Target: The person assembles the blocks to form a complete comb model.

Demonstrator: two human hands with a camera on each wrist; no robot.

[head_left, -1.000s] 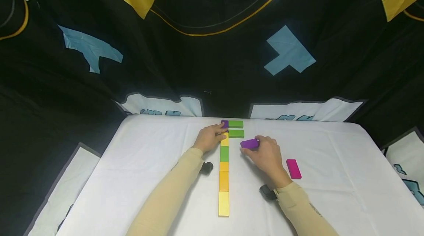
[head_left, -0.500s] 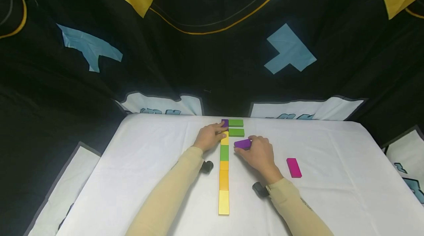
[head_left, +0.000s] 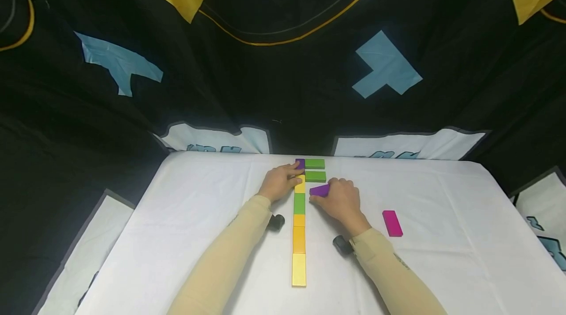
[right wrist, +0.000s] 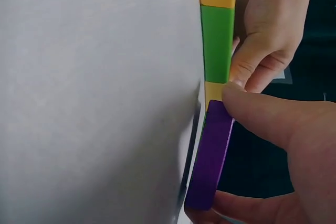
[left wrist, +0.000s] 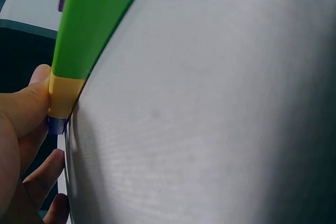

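- Right hand [head_left: 342, 202]: thumb and fingers pinch the purple block [head_left: 320, 190], held just right of the block row [head_left: 299, 226], beside its yellow piece and below the two green blocks [head_left: 315, 170].
- Left hand [head_left: 279, 183]: fingers lie fairly straight against the far end of the row, touching the dark purple end block [head_left: 300, 163] and the yellow one beneath it; nothing is pinched.
- Risk: the purple block is close enough to the row that a sideways nudge could push the pieces out of line; the left hand braces only the far end.
- Risk: a tilted block could catch on the nearest green block.
- The right wrist view shows the thumb [right wrist: 262, 116] on the purple block's edge, hidden in the head view.
- Only the head view shows the pink block [head_left: 392, 223], well right of the row on the white table [head_left: 177, 236].
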